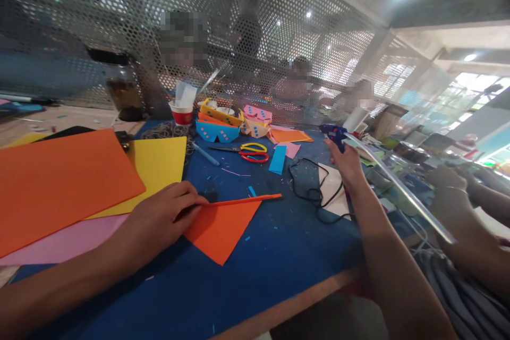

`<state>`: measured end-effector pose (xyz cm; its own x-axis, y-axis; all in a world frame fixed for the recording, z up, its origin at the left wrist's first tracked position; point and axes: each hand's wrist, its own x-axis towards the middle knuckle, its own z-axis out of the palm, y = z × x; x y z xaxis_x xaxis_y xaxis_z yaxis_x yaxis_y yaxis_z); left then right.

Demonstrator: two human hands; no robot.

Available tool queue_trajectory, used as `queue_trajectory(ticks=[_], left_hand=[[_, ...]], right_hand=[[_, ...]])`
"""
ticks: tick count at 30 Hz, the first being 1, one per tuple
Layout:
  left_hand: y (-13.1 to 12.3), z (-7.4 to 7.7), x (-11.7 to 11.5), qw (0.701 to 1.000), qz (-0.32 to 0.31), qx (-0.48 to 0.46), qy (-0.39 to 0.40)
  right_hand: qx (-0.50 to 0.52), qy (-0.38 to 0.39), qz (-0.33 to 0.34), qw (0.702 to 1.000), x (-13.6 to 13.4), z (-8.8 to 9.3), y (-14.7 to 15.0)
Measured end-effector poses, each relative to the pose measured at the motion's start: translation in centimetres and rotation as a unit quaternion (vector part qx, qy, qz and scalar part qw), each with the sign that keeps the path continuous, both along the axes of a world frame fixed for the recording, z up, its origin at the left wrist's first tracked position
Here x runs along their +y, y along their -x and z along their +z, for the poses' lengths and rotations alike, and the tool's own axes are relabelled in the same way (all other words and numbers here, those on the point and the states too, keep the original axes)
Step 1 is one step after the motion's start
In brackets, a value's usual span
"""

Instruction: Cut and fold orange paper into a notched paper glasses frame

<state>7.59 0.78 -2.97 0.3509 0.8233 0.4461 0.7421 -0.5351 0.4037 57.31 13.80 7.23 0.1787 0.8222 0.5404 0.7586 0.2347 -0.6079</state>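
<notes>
My left hand [159, 220] rests on the blue table [271, 271], fingers pinched on the folded edge of an orange paper piece [223, 226] whose rolled edge runs out to the right. My right hand [346, 162] reaches forward and grips a blue glue gun [333, 133] with a long clear glue stick [398, 191] trailing back toward me. Its black cord [314, 191] loops over the table beside a white sheet [332, 188].
Large orange [59, 180], yellow [159, 162] and pink [59, 241] sheets lie at the left. Scissors [247, 151], a blue pen [205, 154], paper masks [217, 130], a red cup [182, 114] and scraps sit further back. Another person's hands [448, 178] are at the right. A perforated metal screen [239, 37] stands behind.
</notes>
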Motion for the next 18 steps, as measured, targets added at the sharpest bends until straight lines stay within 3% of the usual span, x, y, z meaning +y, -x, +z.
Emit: queue_trajectory(ticks=[3, 6, 11, 15, 18], left_hand=[[-0.2, 0.4, 0.1, 1.0, 0.001, -0.005, 0.008], [-0.3, 1.1, 0.1, 0.999, 0.001, -0.016, 0.04], [-0.5, 1.9, 0.0, 0.996, 0.019, -0.038, 0.075], [-0.5, 1.9, -0.1, 0.996, 0.01, -0.051, 0.078], [-0.4, 2.0, -0.1, 0.995, 0.002, -0.053, 0.079]], right_hand=[[0.016, 0.034, 0.045, 0.998, -1.2, 0.6, 2.6], [0.018, 0.099, 0.172, 0.98, -3.1, 1.4, 5.6], [-0.038, 0.205, 0.367, 0.907, -6.2, 2.6, 9.8], [-0.09, 0.246, 0.461, 0.848, -7.8, 2.9, 12.1], [-0.053, 0.274, 0.478, 0.833, -8.4, 2.3, 13.0]])
